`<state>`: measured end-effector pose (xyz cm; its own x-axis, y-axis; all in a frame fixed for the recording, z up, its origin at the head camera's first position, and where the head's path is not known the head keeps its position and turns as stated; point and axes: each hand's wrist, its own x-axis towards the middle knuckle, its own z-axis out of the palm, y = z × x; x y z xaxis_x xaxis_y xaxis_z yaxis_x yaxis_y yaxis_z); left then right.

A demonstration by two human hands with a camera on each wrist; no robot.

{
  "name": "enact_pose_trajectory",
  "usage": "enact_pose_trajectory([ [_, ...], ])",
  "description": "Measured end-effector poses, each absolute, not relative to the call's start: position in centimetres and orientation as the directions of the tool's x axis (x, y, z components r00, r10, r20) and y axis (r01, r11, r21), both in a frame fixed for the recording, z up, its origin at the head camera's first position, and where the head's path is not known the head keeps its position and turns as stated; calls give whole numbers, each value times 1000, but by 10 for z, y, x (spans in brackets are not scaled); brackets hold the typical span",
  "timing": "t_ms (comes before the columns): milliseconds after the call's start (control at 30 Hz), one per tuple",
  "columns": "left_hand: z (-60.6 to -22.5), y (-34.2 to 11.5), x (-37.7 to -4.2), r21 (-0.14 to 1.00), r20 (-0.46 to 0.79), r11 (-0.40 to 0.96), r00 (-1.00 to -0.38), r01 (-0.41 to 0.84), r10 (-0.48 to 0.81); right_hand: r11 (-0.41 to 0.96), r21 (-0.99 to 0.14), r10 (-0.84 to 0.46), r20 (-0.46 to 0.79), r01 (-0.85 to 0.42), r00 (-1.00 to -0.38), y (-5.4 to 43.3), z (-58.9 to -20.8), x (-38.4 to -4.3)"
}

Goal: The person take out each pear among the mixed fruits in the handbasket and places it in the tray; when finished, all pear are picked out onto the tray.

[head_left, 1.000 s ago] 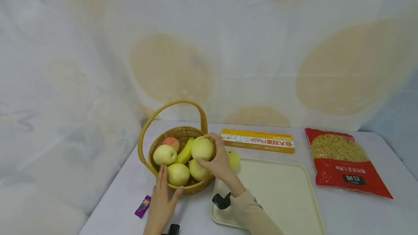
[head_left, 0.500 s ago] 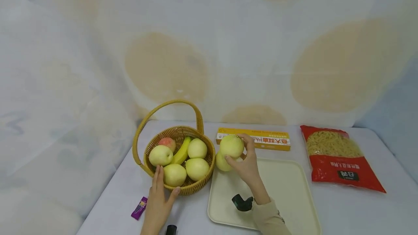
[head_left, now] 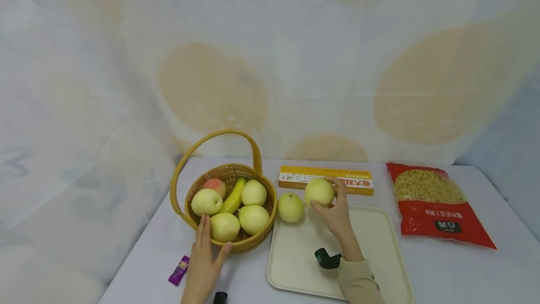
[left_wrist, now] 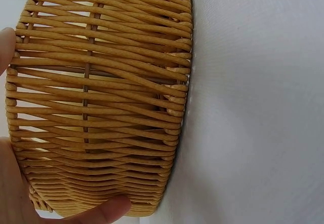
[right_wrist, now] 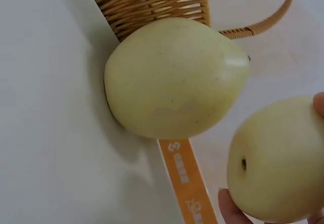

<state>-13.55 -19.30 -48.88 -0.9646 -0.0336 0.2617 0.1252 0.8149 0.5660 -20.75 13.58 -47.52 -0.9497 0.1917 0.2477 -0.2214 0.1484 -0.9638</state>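
From the head, we look forward and down at the left hand (head_left: 204, 264) and right hand (head_left: 339, 214); our two wrist views, much nearer them, share the basket (left_wrist: 119, 110).

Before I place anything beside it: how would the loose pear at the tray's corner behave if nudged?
The loose pear would probably roll, given its rounded sides. The basket close beside it might stop it that way. Its smooth-looking skin could make it slippery.

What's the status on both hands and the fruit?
Right hand: holds pear near far edge of tray.
Left hand: touches basket.
Possibly in the way: second pear on tray beside basket.
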Motion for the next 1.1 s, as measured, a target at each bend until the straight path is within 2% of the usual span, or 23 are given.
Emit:
enact_pose_trajectory([
  [467, -488, -192, -135, 575, 256, 810, -966, 119, -40, 185, -977, 56, 117, -105, -992, 146, -492, -213],
  [767, -487, -192, -135, 582, 249, 805, -968, 116, -40, 109, -989, 24, 100, -96, -995, 145, -492, -213],
  [967, -488, -193, -136, 579, 241, 808, -970, 113, -37, 249, -950, 87, 217, -190, -972, 144, -484, -210],
  [1100, -488, -193, -136, 575, 246, 810, -969, 117, -35, 263, -927, 102, 302, -267, -948, 138, -473, -207],
])
